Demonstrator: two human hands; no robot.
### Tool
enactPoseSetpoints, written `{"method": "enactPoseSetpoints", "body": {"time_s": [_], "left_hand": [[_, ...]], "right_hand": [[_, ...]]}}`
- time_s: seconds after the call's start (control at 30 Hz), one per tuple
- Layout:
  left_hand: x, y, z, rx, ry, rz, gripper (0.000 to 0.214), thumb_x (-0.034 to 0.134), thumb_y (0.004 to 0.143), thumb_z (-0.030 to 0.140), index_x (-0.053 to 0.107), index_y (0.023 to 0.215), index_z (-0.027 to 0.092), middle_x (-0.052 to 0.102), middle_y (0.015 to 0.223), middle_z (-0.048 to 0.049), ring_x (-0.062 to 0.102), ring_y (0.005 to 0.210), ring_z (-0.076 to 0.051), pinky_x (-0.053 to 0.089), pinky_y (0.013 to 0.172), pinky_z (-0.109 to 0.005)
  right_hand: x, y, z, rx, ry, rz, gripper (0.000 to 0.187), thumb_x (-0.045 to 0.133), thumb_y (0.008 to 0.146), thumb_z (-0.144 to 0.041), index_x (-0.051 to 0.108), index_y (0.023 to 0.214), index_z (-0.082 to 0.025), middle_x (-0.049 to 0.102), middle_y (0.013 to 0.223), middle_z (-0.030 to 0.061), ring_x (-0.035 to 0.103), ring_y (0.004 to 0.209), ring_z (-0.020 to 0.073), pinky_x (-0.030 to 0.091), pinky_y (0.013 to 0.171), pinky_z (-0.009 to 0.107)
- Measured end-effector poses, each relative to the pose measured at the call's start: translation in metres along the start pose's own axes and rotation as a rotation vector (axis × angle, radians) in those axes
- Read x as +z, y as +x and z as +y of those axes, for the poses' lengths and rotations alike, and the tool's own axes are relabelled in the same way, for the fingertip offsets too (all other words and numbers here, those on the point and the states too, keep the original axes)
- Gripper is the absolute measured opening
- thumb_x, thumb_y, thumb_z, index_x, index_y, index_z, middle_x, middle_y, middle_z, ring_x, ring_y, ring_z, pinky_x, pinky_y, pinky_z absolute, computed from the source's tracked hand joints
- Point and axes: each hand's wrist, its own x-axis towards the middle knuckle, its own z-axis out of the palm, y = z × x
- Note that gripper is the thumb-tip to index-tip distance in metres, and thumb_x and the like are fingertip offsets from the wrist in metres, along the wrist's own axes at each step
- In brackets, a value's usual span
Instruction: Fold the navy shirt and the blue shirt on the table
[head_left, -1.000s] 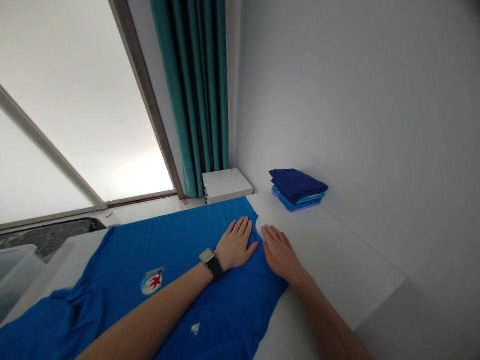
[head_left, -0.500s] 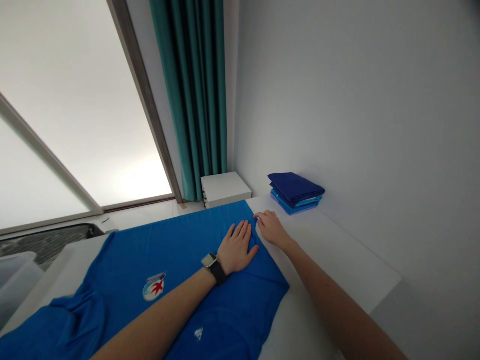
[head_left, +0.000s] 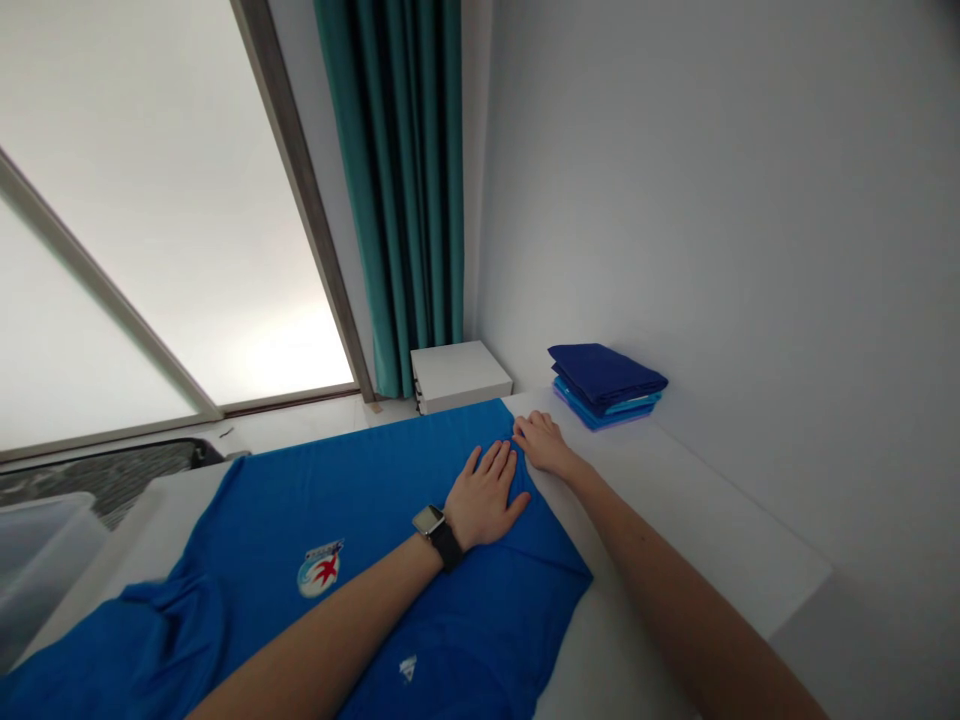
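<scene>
Your blue shirt (head_left: 300,500) lies spread over the tabletop (head_left: 697,535) in front of you, fairly smooth along its far edge and bunched into loose folds at the lower left. Your left hand (head_left: 486,503) rests palm down on it near the right end, fingers extended and thumb out to the side, gripping nothing. Your right hand (head_left: 541,443) is at the shirt's right edge, just beyond your left fingertips, with its fingers curled against the fabric; you cannot tell from this view whether they pinch it.

On the shirt, left of your left forearm, you have a round badge (head_left: 319,575) with a red star-like figure over white and light blue. A small strip of markings runs above it, too small to read. Nearer you, on the other side of that forearm, is a small white triangular logo (head_left: 407,668); no lettering on it can be made out. The watch (head_left: 439,533) on your left wrist has a squarish face and a dark strap, and its screen shows nothing legible.

Beyond your right hand, against the wall, sits a stack of folded cloth (head_left: 607,377), dark blue on top with brighter blue below.
</scene>
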Motion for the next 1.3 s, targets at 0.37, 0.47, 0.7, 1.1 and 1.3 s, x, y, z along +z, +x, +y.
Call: {"method": "enactPoseSetpoints", "body": {"time_s": [0.37,0.47,0.7,1.1,1.3], "left_hand": [[-0.001,0.000,-0.002,-0.016,0.003,0.020,0.057,0.033,0.095,0.042,0.038,0.144,0.013,0.039,0.150,-0.0134,0.030,0.142,-0.025,0.021,0.116,-0.046],[-0.005,0.000,-0.009,0.007,0.020,-0.004,0.051,0.031,0.096,0.031,0.040,0.143,0.013,0.040,0.150,-0.0119,0.029,0.142,-0.023,0.020,0.117,-0.046],[-0.011,0.001,-0.020,-0.009,0.014,-0.054,0.053,0.031,0.098,0.039,0.040,0.144,0.014,0.036,0.152,-0.0113,0.029,0.142,-0.023,0.024,0.116,-0.045],[-0.011,0.000,-0.020,-0.001,0.002,-0.042,0.057,0.030,0.098,0.046,0.039,0.144,0.014,0.034,0.153,-0.0118,0.028,0.143,-0.025,0.021,0.117,-0.047],[-0.014,-0.006,0.003,0.110,-0.022,-0.006,0.057,0.026,0.099,0.047,0.037,0.144,0.015,0.033,0.154,-0.0099,0.024,0.144,-0.022,0.020,0.117,-0.042]], "right_hand": [[0.010,-0.055,-0.024,-0.170,0.055,0.206,0.049,0.025,0.095,-0.017,0.045,0.140,-0.014,0.047,0.141,0.0122,0.038,0.131,0.0214,0.031,0.108,0.038],[0.013,-0.076,-0.025,-0.233,0.030,0.151,0.052,0.023,0.096,-0.021,0.040,0.144,-0.012,0.042,0.148,0.0118,0.033,0.137,0.0205,0.027,0.113,0.040],[0.013,-0.094,-0.023,-0.160,-0.011,0.017,0.058,0.025,0.098,-0.042,0.030,0.150,-0.016,0.027,0.156,0.0077,0.022,0.144,0.0214,0.016,0.117,0.047],[0.005,-0.098,-0.004,-0.076,0.242,0.062,0.055,0.020,0.098,-0.035,0.039,0.145,-0.014,0.044,0.147,0.0100,0.038,0.136,0.0180,0.027,0.115,0.039],[0.011,-0.105,0.003,-0.062,0.152,0.065,0.055,0.026,0.097,-0.036,0.041,0.144,-0.012,0.042,0.148,0.0130,0.035,0.138,0.0218,0.026,0.115,0.045]]}}
